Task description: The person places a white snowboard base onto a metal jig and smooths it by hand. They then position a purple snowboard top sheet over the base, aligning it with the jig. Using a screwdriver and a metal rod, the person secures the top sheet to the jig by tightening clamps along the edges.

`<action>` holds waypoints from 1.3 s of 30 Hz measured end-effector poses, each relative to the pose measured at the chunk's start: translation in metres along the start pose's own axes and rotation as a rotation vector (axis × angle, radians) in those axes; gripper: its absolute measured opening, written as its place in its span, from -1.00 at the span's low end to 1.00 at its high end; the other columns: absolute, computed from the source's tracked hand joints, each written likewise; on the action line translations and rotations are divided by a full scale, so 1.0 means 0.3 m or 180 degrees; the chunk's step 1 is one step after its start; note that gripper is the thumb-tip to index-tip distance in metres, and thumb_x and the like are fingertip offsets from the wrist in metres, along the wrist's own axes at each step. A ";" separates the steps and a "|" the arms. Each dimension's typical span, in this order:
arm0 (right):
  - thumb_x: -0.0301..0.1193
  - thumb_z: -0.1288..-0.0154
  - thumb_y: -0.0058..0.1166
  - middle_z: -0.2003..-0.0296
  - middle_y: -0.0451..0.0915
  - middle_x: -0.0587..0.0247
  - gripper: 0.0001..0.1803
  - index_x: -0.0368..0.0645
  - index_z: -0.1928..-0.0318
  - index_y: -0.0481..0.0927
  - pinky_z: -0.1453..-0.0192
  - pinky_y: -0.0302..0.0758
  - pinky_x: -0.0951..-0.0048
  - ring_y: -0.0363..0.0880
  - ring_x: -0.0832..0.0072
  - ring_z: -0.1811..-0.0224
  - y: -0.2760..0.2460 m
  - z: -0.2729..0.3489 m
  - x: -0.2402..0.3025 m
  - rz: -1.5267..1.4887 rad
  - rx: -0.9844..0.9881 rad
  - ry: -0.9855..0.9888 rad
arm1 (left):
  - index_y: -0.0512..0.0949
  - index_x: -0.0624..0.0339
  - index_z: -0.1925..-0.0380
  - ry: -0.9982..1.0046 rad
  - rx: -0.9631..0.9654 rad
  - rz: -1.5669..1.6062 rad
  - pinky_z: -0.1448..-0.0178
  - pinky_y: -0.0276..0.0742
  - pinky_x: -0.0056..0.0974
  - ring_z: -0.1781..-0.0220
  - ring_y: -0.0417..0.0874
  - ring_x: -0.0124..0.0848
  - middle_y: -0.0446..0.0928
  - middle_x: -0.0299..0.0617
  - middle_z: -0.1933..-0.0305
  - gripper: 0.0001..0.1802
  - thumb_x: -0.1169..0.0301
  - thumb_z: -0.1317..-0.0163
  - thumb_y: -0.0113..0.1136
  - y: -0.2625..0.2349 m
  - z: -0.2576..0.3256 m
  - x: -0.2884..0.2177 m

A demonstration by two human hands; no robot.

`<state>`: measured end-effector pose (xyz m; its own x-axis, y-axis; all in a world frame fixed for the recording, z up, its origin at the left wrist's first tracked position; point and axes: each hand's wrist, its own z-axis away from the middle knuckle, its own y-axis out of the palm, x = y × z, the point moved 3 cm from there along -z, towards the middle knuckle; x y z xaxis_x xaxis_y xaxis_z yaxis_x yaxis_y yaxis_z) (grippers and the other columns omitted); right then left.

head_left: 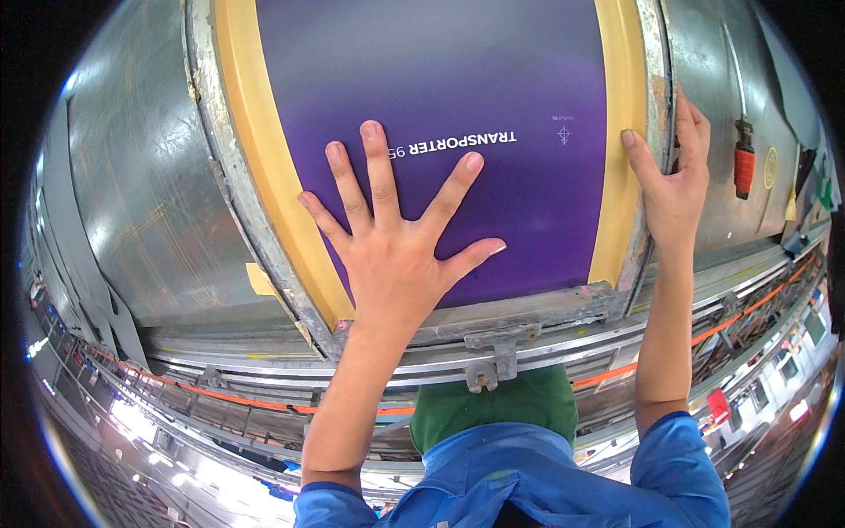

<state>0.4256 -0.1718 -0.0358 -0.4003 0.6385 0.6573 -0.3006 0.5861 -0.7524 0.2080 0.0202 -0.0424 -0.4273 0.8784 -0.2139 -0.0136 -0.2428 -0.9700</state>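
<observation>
A long metal frame, scuffed and paint-flecked, stands before me. Inside it lies a glossy purple panel with small white print, bordered by yellow strips along both sides. My left hand is spread over the panel's lower left part, palm down, fingers wide apart, holding nothing. On the right, my right hand grips the frame's side rail. Its thumb lies on the inner side by the yellow strip and its fingers reach over the outer side, partly hidden. At the near end of the frame is a metal clamp.
Dark, scratched table surface extends on both sides. A screwdriver with a red and black handle lies to the right. A metal rail and an orange strip run along the near edge. Grey sheet strips hang at far left.
</observation>
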 end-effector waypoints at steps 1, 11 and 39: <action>-0.37 -0.31 0.38 -0.27 0.41 0.09 -0.25 -0.39 -0.43 0.40 -0.44 0.33 0.38 0.44 0.38 -0.30 0.000 0.000 -0.001 0.0009 -0.0002 -0.0034 | 0.42 -0.74 -0.41 0.0015 -0.0010 0.0004 -0.53 -0.33 0.60 -0.70 -0.19 0.34 -0.11 0.22 -0.70 -0.06 -0.59 0.05 0.17 0.000 -0.001 0.001; -0.36 -0.17 0.42 -0.15 0.43 0.16 -0.21 -0.21 -0.43 0.47 -0.38 0.37 0.33 0.45 0.36 -0.23 -0.005 -0.003 -0.010 -0.0085 -0.0088 -0.0115 | 0.46 -0.65 -0.41 0.0082 -0.0109 0.0005 -0.56 -0.38 0.54 -0.70 -0.21 0.34 -0.10 0.27 -0.69 -0.04 -0.62 0.04 0.14 0.011 0.002 0.004; -0.29 -0.42 0.25 -0.64 -0.05 -0.08 -0.04 -0.30 -0.62 -0.03 -0.70 -0.03 0.09 -0.10 0.17 -0.70 -0.127 -0.234 -0.086 -0.3145 -0.0387 -0.0795 | 0.44 -0.65 -0.43 0.0109 -0.0030 0.0024 -0.55 -0.41 0.57 -0.71 -0.26 0.34 -0.14 0.29 -0.69 -0.02 -0.59 0.06 0.21 0.009 -0.001 0.005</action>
<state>0.5082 -0.1755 -0.0211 -0.1944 -0.2706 0.9429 -0.5096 0.8492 0.1386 0.2076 0.0210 -0.0453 -0.3963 0.8901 -0.2250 -0.0019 -0.2459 -0.9693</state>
